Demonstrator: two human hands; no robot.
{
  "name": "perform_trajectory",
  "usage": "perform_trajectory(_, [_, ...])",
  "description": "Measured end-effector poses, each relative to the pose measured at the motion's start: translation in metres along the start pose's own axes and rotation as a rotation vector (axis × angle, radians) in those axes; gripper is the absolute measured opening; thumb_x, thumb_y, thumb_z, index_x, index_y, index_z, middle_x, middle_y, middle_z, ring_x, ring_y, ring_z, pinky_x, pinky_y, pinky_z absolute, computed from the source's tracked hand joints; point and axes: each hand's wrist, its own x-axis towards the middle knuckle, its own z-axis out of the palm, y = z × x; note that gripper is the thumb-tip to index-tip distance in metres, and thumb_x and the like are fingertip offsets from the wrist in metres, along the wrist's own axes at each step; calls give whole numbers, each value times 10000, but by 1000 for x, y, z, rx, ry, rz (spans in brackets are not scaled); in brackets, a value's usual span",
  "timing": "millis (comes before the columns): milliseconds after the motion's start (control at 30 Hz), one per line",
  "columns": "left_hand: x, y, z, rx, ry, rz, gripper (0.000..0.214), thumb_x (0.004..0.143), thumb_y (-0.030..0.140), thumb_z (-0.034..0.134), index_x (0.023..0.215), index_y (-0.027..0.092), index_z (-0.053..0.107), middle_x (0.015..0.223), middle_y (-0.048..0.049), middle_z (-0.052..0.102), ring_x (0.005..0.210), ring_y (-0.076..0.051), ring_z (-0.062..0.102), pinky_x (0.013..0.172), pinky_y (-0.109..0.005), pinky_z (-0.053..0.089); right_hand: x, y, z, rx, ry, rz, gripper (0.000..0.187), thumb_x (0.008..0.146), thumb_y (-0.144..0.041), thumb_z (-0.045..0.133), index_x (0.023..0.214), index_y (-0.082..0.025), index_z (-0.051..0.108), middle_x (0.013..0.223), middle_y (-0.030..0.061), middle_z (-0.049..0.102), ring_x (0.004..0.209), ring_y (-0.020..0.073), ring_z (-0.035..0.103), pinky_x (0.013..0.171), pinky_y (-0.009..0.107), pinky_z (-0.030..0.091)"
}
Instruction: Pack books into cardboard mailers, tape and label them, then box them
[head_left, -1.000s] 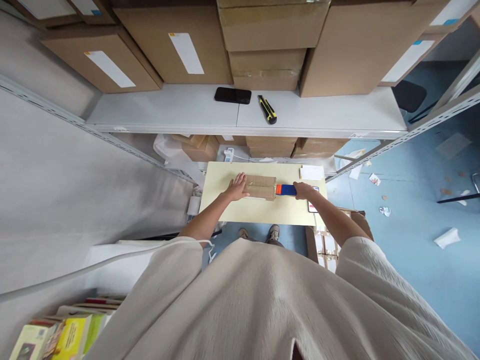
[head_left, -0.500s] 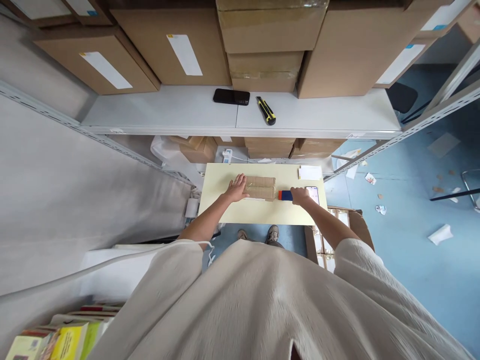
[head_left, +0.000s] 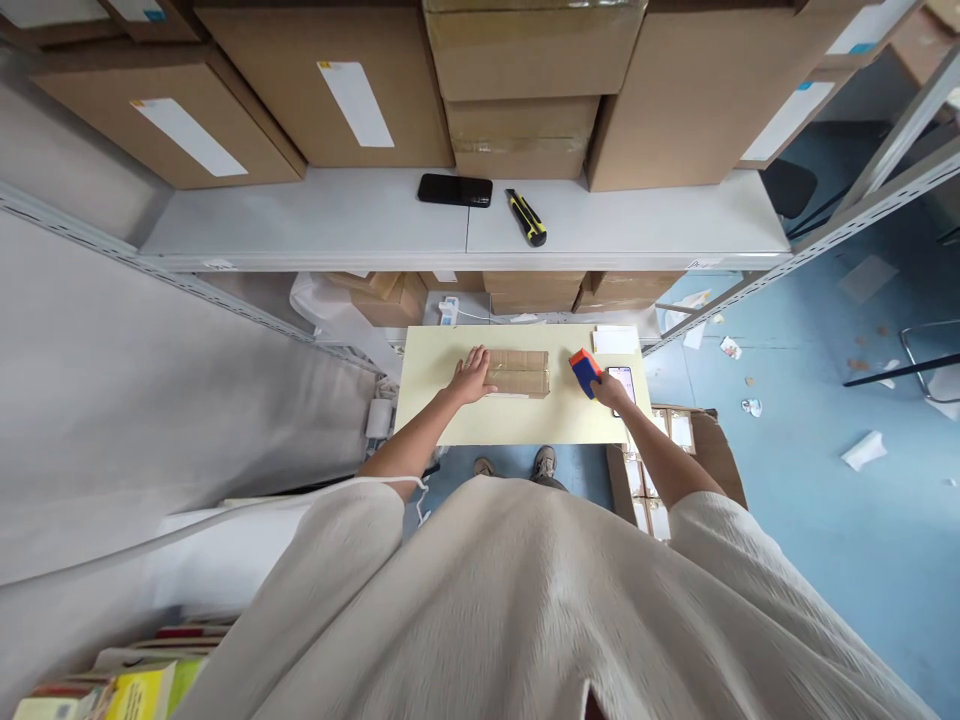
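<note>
A small brown cardboard box (head_left: pixel 519 371) lies on a pale yellow table (head_left: pixel 442 415). My left hand (head_left: pixel 472 377) rests flat on the box's left end, fingers spread. My right hand (head_left: pixel 612 390) is closed around a blue and orange tape dispenser (head_left: pixel 584 370), held tilted just right of the box and apart from it. A phone (head_left: pixel 622 382) with a lit screen lies on the table under my right hand, partly hidden.
A white paper (head_left: pixel 614 340) lies at the table's back right. A white shelf (head_left: pixel 300 220) above carries a black phone (head_left: pixel 454 189), a yellow utility knife (head_left: pixel 526 217) and large cardboard boxes (head_left: pixel 360 90). An open carton (head_left: pixel 675 440) stands right of the table. Books (head_left: pixel 112 690) sit bottom left.
My right hand has drawn the tape dispenser rightward off the box's end and lifted it at a tilt. My left hand has stayed on the box.
</note>
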Motion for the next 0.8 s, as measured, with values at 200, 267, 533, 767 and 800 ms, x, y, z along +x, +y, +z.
perform_trajectory(200, [-7, 4, -3, 27, 22, 11, 1064, 1078, 581, 656, 1882, 184, 83, 1958, -213, 15, 1830, -364, -2, 1457, -620, 98, -16, -12, 28, -164, 87, 16, 475, 1133, -417, 454, 1506, -209, 663, 1582, 226, 658, 1439, 359, 652, 1086, 449, 542])
perform_trajectory(267, [-11, 5, -2, 24, 44, 20, 1060, 1077, 609, 655, 1880, 184, 111, 1958, -215, 29, 1830, -368, 9, 1461, -613, 82, -21, -15, 32, -190, 76, 17, 449, 1121, -373, 465, 1487, -224, 678, 1619, 211, 637, 1503, 361, 603, 1153, 475, 500])
perform_trajectory(533, [-36, 13, 19, -22, 254, -72, 916, 1102, 605, 623, 1860, 239, 264, 1938, -191, 185, 1783, -440, 213, 1419, -596, 290, -47, -51, 31, -150, 230, -253, 628, 1079, -363, 578, 1687, -247, 474, 1570, 207, 664, 1377, 388, 674, 1106, 479, 560])
perform_trajectory(767, [-37, -2, 46, -390, 388, -110, 989, 993, 303, 791, 1822, 157, 272, 1756, -285, 456, 1605, -448, 527, 1276, -581, 520, -49, -75, 57, 256, 217, -502, 696, 1007, -304, 663, 1670, -226, 466, 1498, 197, 699, 1322, 355, 706, 1073, 482, 600])
perform_trajectory(800, [-35, -4, 48, -452, 388, -110, 979, 983, 266, 785, 1816, 157, 282, 1721, -287, 502, 1539, -441, 598, 1235, -573, 557, -47, -76, 59, 282, 221, -516, 697, 987, -279, 669, 1658, -230, 486, 1438, 183, 727, 1292, 351, 714, 1071, 493, 602])
